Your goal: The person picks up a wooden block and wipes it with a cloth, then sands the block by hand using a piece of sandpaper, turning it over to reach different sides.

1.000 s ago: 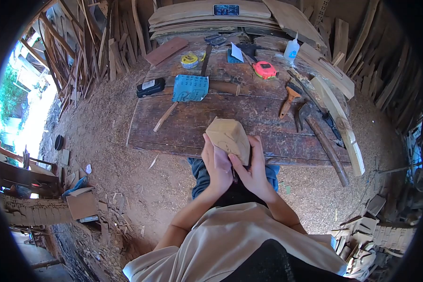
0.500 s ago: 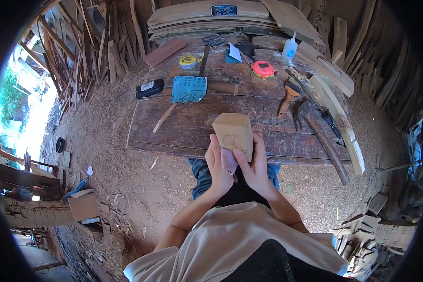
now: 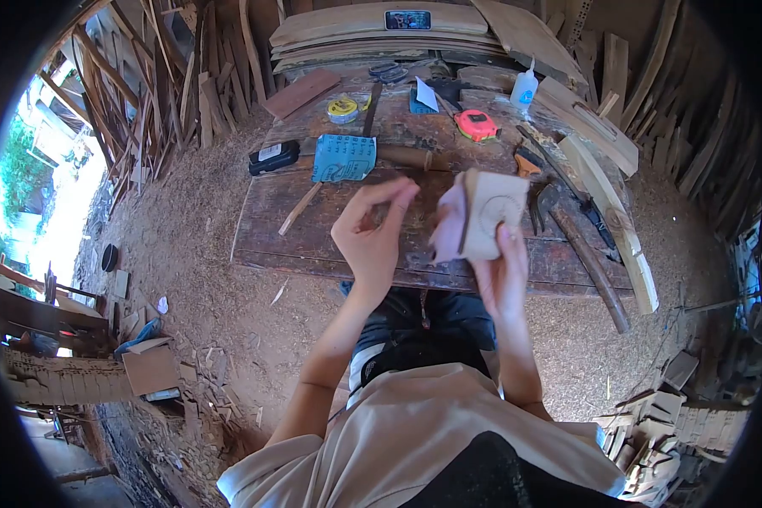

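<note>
In my right hand (image 3: 506, 267) is a pale wooden block (image 3: 501, 207) with a round drawn or stamped mark on its face. My thumb presses on that face below the mark. A thin, pinkish-purple sheet (image 3: 451, 222) hangs at the block's left side, blurred by motion. My left hand (image 3: 372, 233) is raised over the table's front, apart from the block. Its thumb and fingertips meet in a pinch, with nothing showing between them. Behind it, a sheet of blue-green sandpaper (image 3: 345, 159) lies on the worn wooden table (image 3: 288, 229).
On the table are a pink tape measure (image 3: 477, 125), a yellow tape roll (image 3: 343, 108), a white glue bottle (image 3: 523, 87), a black case (image 3: 273, 158), a brush (image 3: 527, 161) partly behind the block, and a hammer (image 3: 588, 258). Planks (image 3: 381, 38) are stacked at the back.
The block and the purple sheet have moved up and right in my right hand, turning on the way. My left hand has let go and moved up and left.
</note>
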Available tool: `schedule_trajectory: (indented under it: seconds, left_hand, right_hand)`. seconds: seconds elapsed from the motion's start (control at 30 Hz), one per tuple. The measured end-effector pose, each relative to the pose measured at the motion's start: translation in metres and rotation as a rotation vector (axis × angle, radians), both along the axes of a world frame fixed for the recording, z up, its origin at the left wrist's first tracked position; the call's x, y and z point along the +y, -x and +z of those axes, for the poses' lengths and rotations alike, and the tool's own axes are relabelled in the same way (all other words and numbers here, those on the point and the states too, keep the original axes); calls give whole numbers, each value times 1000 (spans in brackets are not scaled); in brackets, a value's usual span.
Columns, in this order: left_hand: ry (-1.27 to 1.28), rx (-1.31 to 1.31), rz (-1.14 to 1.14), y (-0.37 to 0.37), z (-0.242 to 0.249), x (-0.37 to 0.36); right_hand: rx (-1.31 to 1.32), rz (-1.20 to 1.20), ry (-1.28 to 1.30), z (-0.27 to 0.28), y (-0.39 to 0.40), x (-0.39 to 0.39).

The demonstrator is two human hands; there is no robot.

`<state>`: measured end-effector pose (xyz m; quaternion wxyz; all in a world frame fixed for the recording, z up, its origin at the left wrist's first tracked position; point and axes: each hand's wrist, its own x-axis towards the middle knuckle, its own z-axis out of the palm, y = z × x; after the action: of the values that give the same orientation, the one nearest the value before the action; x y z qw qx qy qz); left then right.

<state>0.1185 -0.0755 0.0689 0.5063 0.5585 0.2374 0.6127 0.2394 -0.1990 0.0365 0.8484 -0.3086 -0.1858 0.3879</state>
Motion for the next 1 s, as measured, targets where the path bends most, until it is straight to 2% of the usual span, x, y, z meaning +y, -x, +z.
schedule_trajectory:
  seconds: [0.07, 0.1, 0.13, 0.2, 0.23, 0.3, 0.37, 0.43, 0.47, 0.53, 0.57, 0.63, 0.83, 1.0]
  left_hand:
    - [-380, 303, -54, 21, -2, 3]
    - [-337, 287, -150, 27, -15, 4]
    - [-333, 288, -145, 28, 0, -6]
    - [-279, 139, -213, 28, 35, -33]
    - [-370, 144, -272, 36, 48, -40]
    - [-346, -222, -725, 41, 59, -46]
    - [-360, -311, -1014, 41, 77, -51]
    - [-139, -485, -1174, 38, 95, -74]
    - [-131, -488, -1169, 38, 102, -77]
    - [16, -567, -1451, 37, 110, -82]
    - [23, -571, -1451, 34, 108, -80]
    - [-146, -578, -1610, 27, 104, -72]
    - [-205, -623, -1606, 20, 98, -70]
    - [-149, -586, -1580, 25, 102, -68]
  right_hand:
    - [-75, -101, 11, 2, -20, -1]
    - [-105, -132, 4, 2, -31, -2]
    - [-137, -163, -3, 2, -42, -4]
    - [-199, -232, 28, -5, -63, -8]
    - [-209, -260, 42, -7, -68, -8]
    - [-208, -276, 26, -9, -74, -8]
    - [-184, -265, 12, -11, -74, -9]
    - [-157, -256, 2, -12, -73, -11]
    - [-144, -229, -15, -12, -71, -11]
    - [-130, -203, -24, -14, -69, -13]
    - [-140, -190, -14, -17, -69, -14]
    - [-161, -182, -13, -22, -68, -16]
    - [-104, -167, 13, -25, -72, -19]
    - [-98, -164, 24, -27, -72, -20]
